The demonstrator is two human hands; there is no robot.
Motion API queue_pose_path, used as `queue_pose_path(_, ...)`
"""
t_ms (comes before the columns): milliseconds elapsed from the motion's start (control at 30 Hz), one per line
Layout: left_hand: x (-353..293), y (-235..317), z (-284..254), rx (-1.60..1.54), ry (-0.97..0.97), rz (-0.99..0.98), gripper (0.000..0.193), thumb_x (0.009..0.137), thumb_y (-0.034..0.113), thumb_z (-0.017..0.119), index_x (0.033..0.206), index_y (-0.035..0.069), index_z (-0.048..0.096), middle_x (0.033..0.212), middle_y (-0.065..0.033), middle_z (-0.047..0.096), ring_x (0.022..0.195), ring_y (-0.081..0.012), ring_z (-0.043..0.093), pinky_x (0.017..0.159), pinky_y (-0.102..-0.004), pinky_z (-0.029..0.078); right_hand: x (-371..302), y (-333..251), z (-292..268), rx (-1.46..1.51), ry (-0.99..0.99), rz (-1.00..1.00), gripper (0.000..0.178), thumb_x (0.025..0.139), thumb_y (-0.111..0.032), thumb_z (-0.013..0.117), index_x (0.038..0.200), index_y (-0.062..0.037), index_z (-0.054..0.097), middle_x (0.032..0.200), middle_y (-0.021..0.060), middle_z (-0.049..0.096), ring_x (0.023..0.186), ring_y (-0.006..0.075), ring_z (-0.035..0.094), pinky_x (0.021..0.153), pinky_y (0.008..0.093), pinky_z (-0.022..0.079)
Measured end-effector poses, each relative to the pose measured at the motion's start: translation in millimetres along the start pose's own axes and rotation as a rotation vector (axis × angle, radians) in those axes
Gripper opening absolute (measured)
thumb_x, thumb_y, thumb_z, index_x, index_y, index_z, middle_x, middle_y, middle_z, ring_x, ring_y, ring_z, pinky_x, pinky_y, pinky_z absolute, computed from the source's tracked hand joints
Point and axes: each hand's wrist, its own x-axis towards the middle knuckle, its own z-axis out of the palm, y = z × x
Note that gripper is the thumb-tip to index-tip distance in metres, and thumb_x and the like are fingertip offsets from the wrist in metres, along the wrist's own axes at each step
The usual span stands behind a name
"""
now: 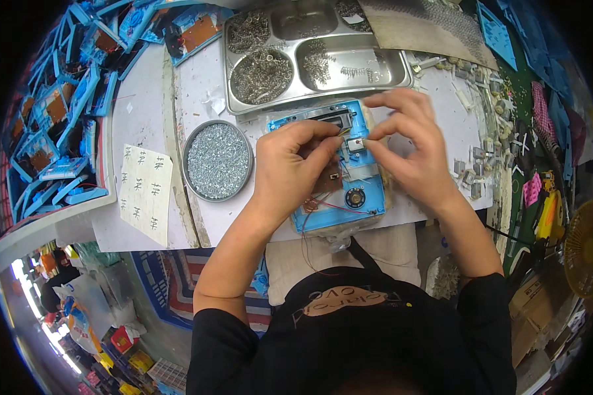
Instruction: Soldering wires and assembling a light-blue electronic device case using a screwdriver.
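A blue plastic housing (369, 194) lies on the table in front of me, holding a brown circuit board (328, 181), a round black part (355, 197) and thin red wires. My left hand (286, 164) reaches over its left side, thumb and forefinger pinched together near some thin wires. What sits between those fingertips is too small to make out. From the right, my right hand (415, 148) closes thumb and forefinger at the edge of a small whitish block (355, 144) in the housing. Its other fingers are raised and slightly blurred.
A round metal dish (249, 161) of small silvery pieces stands left of the housing. Behind it is a steel compartment tray (296, 99) with springs. Small block parts (478, 164) lie scattered at the right. Blue housings (66, 125) pile up at far left, beside a marked paper sheet (146, 191).
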Motion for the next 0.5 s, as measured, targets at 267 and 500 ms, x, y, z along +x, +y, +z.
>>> queue_pose_path(267, -4, 4, -2, 0.016, -0.01, 0.028, 0.01, 0.09, 0.0, 0.074, 0.099, -0.002, 0.072, 0.087, -0.0079, 0.074, 0.071, -0.0097, 0.07, 0.063, -0.0239, 0.056, -146, 31, -157, 0.368, 0.912, 0.568, 0.025, 0.102, -0.01, 0.06, 0.125, -0.0003, 0.059, 0.128, 0.0137, 0.065, 0.116, 0.0212, 0.061, 0.104, 0.0402, 0.049)
queue_pose_path(500, 2, 0, 2, 0.518, 0.022, 0.572, 0.013, 0.082, 0.001, 0.076, 0.094, 0.004, 0.073, 0.085, -0.0078, 0.069, 0.074, -0.0242, 0.067, 0.067, -0.0343, 0.051, -193, 82, -238, 0.313, 1.088, 0.552, 0.03, 0.109, -0.027, 0.053, 0.13, -0.0055, 0.06, 0.111, 0.0073, 0.064, 0.092, 0.0147, 0.057, 0.087, 0.0358, 0.049)
